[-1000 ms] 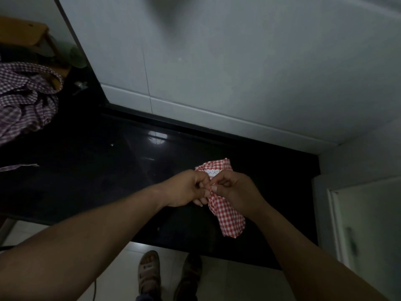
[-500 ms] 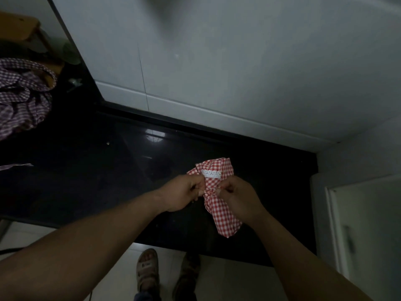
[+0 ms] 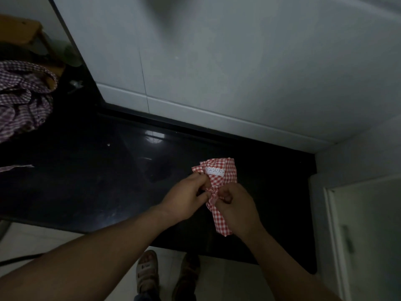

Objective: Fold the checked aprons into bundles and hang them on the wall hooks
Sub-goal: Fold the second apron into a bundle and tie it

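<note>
The person holds a folded red checked apron above the black counter, near its right end. The left hand pinches the bundle at its narrow middle, and the right hand pinches what looks like a tie at the same spot, though the dim light blurs it. A purple checked apron lies crumpled on the counter's far left.

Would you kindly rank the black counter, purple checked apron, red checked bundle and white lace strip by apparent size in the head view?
1. black counter
2. purple checked apron, cut off at frame edge
3. red checked bundle
4. white lace strip
</note>
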